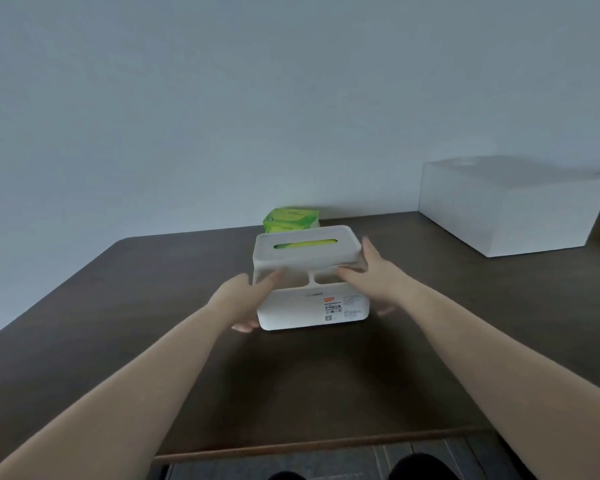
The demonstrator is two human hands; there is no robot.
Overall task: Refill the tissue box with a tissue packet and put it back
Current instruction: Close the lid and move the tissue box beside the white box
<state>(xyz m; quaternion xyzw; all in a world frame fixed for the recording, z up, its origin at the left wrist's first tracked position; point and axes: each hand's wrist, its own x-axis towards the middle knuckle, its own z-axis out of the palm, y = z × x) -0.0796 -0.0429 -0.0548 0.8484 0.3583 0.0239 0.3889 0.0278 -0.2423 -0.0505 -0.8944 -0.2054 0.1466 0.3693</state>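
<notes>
Head view: both hands are on the white tissue box [314,306] mid-bench, left hand [245,299] and right hand [378,275] grasping its slotted lid [307,249], raised ajar. Green tissue packet [290,220] waits just behind, so refilling looks barely begun.

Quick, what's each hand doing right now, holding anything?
Left hand: closed on the left side of the tissue box, fingers up at the raised lid.
Right hand: closed on the box's right side, fingers at the lid's edge.
</notes>
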